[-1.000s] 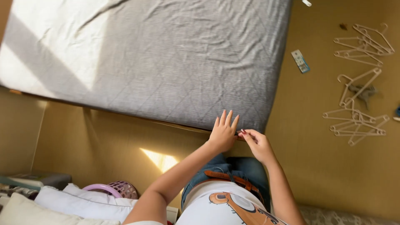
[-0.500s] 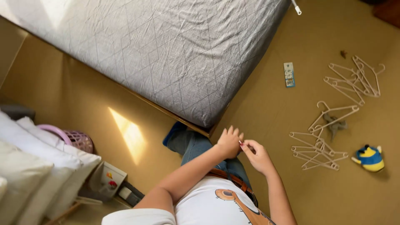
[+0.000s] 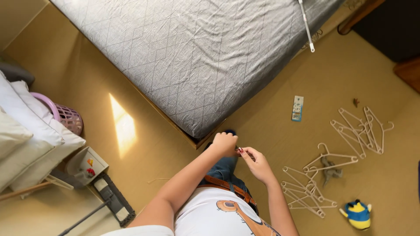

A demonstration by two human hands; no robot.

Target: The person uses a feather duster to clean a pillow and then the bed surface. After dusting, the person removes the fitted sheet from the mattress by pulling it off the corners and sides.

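Left hand curled closed and right hand pinching a tiny dark red object, too small to identify, between fingers just off the corner of the grey quilted mattress; pink laundry basket at left, contents hidden; white hangers on floor.

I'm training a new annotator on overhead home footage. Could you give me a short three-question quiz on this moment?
1. True or false: the hangers lie on the mattress.
2. Which lies nearest the plush toy? A) laundry basket B) hangers C) pillows
3. Where are the left hand and right hand relative to the mattress corner?

Key: 1. False, they lie on the floor. 2. B. 3. Together just below that corner, fingertips meeting, apparently pinching something too small to identify.
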